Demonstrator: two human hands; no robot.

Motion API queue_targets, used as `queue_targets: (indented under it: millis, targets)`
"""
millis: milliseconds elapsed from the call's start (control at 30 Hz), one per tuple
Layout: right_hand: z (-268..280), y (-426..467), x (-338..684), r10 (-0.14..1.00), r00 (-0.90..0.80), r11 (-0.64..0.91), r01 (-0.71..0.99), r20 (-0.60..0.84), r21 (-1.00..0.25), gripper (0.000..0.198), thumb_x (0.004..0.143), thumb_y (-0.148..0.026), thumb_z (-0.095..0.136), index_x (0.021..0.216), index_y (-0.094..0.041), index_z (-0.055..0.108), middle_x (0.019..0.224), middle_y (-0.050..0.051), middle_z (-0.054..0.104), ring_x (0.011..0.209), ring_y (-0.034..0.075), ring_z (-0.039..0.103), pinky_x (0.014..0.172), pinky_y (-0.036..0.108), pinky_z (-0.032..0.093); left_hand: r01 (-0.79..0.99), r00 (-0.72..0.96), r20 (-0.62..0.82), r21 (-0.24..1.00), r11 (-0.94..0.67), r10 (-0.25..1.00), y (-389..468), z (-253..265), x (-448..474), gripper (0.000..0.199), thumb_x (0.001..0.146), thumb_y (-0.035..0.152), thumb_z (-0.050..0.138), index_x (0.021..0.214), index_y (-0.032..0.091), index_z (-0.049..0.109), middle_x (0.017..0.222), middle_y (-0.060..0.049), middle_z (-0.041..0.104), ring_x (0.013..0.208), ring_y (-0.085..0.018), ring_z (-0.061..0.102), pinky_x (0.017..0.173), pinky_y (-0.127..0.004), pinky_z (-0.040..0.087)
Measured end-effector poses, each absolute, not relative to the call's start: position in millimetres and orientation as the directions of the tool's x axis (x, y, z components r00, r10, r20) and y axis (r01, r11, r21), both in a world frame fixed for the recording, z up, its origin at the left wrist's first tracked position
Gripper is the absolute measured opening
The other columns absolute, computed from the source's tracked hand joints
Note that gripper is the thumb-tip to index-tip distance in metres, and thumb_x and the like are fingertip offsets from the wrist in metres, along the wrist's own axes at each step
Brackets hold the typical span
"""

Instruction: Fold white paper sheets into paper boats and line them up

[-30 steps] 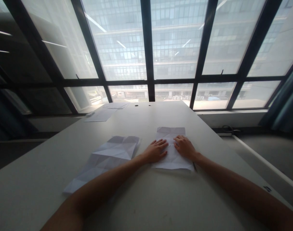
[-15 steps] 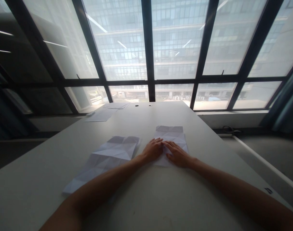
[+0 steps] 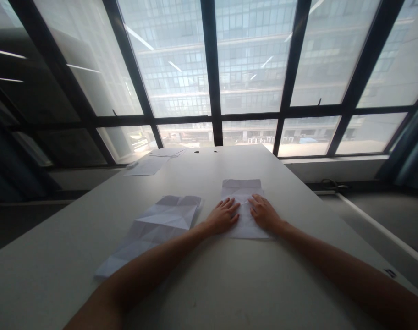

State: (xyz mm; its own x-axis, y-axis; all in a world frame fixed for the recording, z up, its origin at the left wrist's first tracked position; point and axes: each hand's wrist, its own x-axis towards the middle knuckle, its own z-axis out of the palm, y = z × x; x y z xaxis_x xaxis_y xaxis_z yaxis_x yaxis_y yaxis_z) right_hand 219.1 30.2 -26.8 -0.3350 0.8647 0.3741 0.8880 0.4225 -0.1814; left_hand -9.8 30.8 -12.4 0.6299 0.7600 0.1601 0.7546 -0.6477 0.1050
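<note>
A folded sheet of white paper (image 3: pixel 245 224) lies on the white table in front of me, with creases across it and a folded band along its far edge. On its left side my left hand (image 3: pixel 224 215) rests flat, fingers spread. My right hand (image 3: pixel 264 213) lies on the right side of the same sheet, fingers stretched out and slightly bent. A strip of paper shows between the two hands. To the left, partly behind my left forearm, is a stack of creased white paper (image 3: pixel 161 224).
Flat sheets of paper (image 3: pixel 147 166) lie at the far left of the table (image 3: pixel 209 279). Two small dark holes are near its far edge. Large windows (image 3: pixel 250 55) with dark frames stand beyond, and blue curtains (image 3: pixel 408 146) hang at the sides.
My hands have moved apart from the middle of the sheet, the right one to the right, the left staying near the left side. The paper between them is now uncovered.
</note>
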Motion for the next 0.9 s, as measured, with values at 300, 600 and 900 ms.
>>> queue_targets:
  millis: [300, 600, 900]
  targets:
    - [-21, 54, 252, 0.826, -0.096, 0.228, 0.958, 0.556, -0.173, 0.045, 0.098, -0.027, 0.036, 0.136, -0.008, 0.051, 0.135, 0.022, 0.056, 0.131, 0.032, 0.046, 0.11, 0.05, 0.032, 0.764, 0.623, 0.118, 0.12, -0.634, 0.773, 29, -9, -11, 0.056, 0.101, 0.049, 0.033, 0.151, 0.024, 0.034, 0.16, -0.011, 0.026, 0.148, -0.03, 0.022, 0.118, -0.047, 0.022]
    - [-21, 27, 212, 0.741, -0.575, 0.662, 0.711, 0.347, -0.236, 0.058, 0.099, -0.043, 0.04, 0.15, -0.016, 0.038, 0.155, 0.014, 0.038, 0.144, 0.026, 0.031, 0.118, 0.046, 0.024, 0.73, 0.651, 0.17, 0.124, -0.672, 0.74, 31, -12, -11, 0.059, 0.101, 0.052, 0.029, 0.153, 0.024, 0.03, 0.159, -0.011, 0.028, 0.148, -0.027, 0.022, 0.12, -0.046, 0.019]
    - [-23, 44, 228, 0.912, -0.373, 0.405, 0.887, 0.171, -0.223, 0.06, 0.099, -0.045, 0.036, 0.15, -0.013, 0.038, 0.157, 0.016, 0.032, 0.146, 0.028, 0.026, 0.117, 0.052, 0.019, 0.747, 0.641, 0.119, 0.13, -0.652, 0.758, 32, -10, -12, 0.058, 0.101, 0.053, 0.031, 0.152, 0.027, 0.032, 0.161, -0.007, 0.024, 0.149, -0.026, 0.02, 0.119, -0.048, 0.018]
